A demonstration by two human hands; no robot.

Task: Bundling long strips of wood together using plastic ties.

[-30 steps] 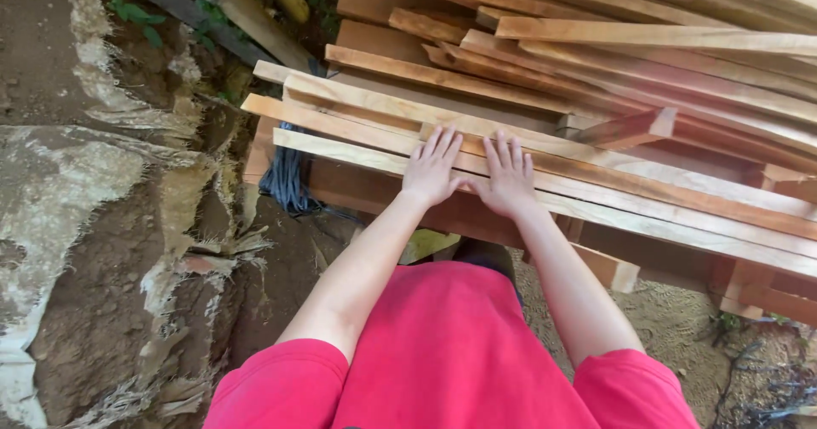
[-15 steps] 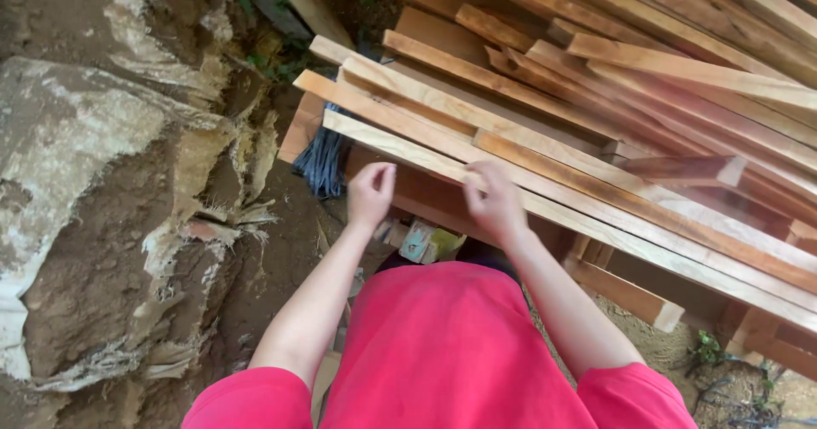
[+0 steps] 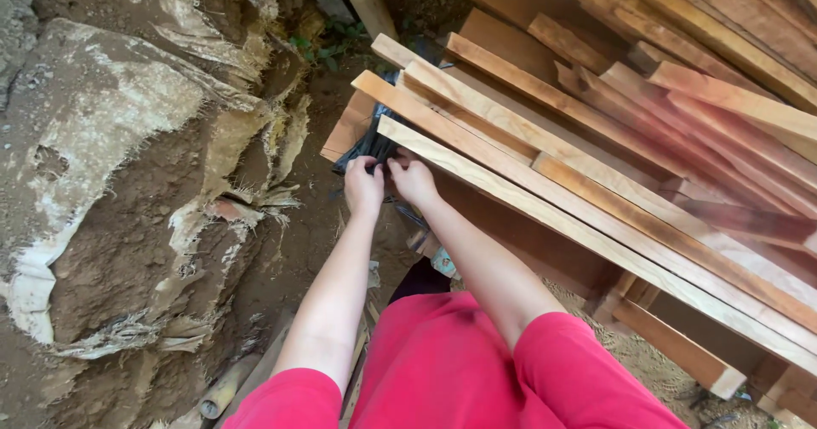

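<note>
Both hands (image 3: 389,182) meeting, fingers curled on dark bundle (image 3: 368,150) under plank (image 3: 545,216) running upper-left to lower-right

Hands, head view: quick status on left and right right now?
Left hand: fingers curled at the dark bundle under the plank ends; grip cannot be told.
Right hand: curled beside it, under the lowest plank; grip cannot be told.

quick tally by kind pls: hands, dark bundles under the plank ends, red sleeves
hands: 2, left hand and right hand
dark bundle: 1
red sleeves: 2, left sleeve and right sleeve
total: 5
</note>
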